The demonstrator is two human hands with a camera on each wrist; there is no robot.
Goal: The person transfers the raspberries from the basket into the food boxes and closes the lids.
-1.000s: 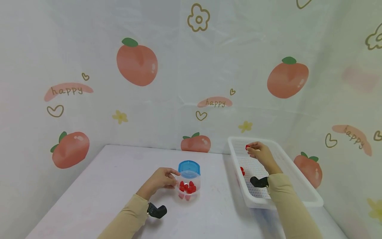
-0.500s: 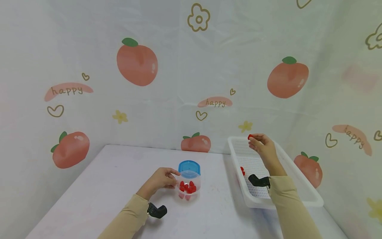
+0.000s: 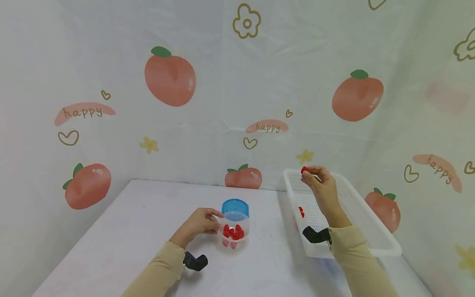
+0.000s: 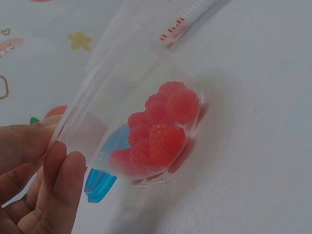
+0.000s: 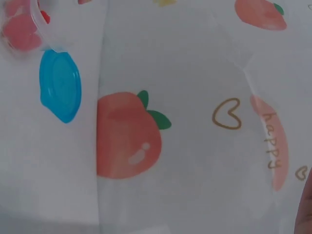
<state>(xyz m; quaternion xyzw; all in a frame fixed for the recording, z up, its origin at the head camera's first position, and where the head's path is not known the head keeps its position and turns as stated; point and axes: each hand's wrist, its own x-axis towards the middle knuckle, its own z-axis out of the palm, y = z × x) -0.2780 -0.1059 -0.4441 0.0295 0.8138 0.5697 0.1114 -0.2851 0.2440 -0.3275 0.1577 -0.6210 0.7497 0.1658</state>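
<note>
The right hand (image 3: 320, 183) pinches a small red raspberry (image 3: 304, 169) above the white perforated plastic basket (image 3: 375, 237) (grip closed on it); the left hand (image 3: 202, 222) grips the clear plastic cup (image 3: 233, 233).

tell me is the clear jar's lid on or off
Off. The blue lid lies on the table behind the clear jar, whose open mouth shows red berries inside; the left hand holds it.

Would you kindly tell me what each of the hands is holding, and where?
The right hand pinches a red berry at its fingertips. The left hand grips the clear jar by its side wall.
</note>
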